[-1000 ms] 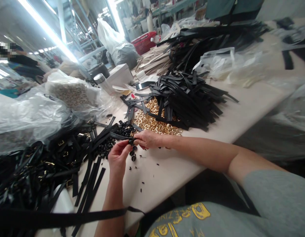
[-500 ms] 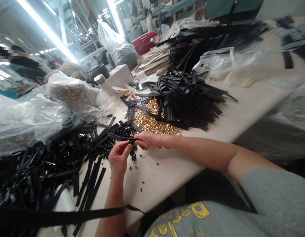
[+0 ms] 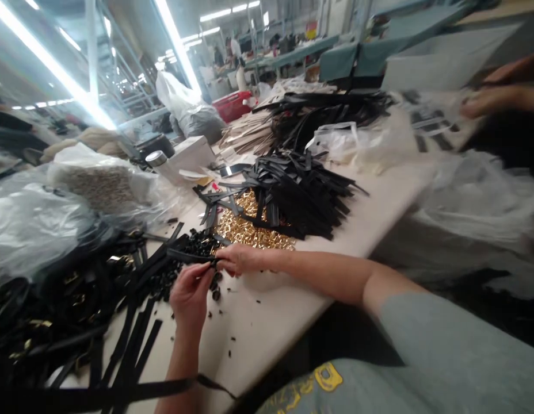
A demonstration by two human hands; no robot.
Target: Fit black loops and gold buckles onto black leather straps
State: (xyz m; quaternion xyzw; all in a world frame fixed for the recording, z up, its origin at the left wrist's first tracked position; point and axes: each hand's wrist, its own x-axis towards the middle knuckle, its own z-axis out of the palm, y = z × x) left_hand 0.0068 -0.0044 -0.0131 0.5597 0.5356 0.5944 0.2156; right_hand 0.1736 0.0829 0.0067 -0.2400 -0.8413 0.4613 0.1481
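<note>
Between my two hands a black strap (image 3: 190, 256) is pinched, its free part reaching left over the small parts. My left hand (image 3: 191, 290) grips it with thumb and fingertips. Close beside, touching or nearly so, my right hand (image 3: 236, 259) has its fingers closed on the strap's right end. Whether a small loop sits on that end is hidden by my fingers. Just behind my hands lie small black loops (image 3: 198, 242) in a heap and a pile of gold buckles (image 3: 250, 227). Black loops and tiny bits are scattered on the table (image 3: 258, 322) near my wrists.
A stack of cut black straps (image 3: 305, 192) lies beyond the buckles. Buckled straps (image 3: 55, 322) are heaped at the left, by plastic bags (image 3: 98, 178). A metal flask (image 3: 157, 159) and white box (image 3: 193, 152) stand behind. Another person's hand (image 3: 487, 100) is at far right.
The camera view has swung to the right, so everything shifts left and another person's hands come into view. Both my hands keep the same pinch on the strap.
</note>
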